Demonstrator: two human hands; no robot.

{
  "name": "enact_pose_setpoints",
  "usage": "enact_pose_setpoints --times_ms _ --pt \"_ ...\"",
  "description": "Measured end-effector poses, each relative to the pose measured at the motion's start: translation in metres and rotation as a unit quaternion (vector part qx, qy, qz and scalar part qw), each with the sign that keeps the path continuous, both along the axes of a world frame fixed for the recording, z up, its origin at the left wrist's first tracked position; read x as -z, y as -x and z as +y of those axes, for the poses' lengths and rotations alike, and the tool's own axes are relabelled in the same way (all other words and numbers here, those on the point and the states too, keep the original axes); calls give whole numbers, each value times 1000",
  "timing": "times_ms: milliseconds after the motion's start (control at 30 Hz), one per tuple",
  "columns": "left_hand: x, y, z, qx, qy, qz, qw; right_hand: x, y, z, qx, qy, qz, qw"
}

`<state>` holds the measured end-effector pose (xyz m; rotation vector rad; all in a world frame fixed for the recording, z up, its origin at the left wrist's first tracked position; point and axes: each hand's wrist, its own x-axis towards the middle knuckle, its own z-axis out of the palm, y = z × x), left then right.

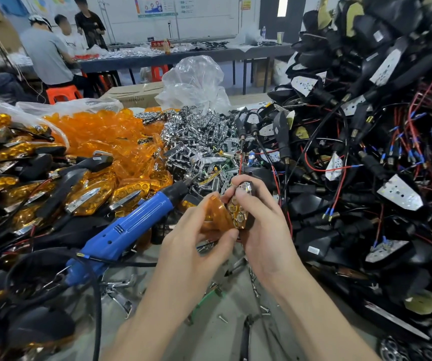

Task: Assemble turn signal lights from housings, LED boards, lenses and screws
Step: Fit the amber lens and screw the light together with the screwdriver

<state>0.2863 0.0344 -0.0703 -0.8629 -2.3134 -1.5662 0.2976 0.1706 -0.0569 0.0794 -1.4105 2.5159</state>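
Bench squeeze: a narrow strip of bare grey table (209,340) — strewn with loose screws (222,319) — is the only open ground. A blue screwdriver (121,230) and its cable (96,308) bar the left, a towering heap of wired black housings (366,157) walls the right, and chrome reflectors (196,136) lie ahead.

Bright, even indoor light, soft shadows only. Glare on plastic bag (194,79) and chrome parts (196,134). Strong wide-angle bending at edges; corners blurred, centre sharp.
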Motion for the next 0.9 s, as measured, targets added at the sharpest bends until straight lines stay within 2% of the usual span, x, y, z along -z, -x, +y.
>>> enact_pose_setpoints --times_ms 200,500,900 --pt "2 1 0 -11 28 11 999 6 1 -1 48 -68 7 997" --pt "1 3 -3 13 55 2 998 10 -2 -4 42 -163 29 985" --pt "-1 1 -2 17 59 -8 998 13 -1 -2 18 -147 27 989"
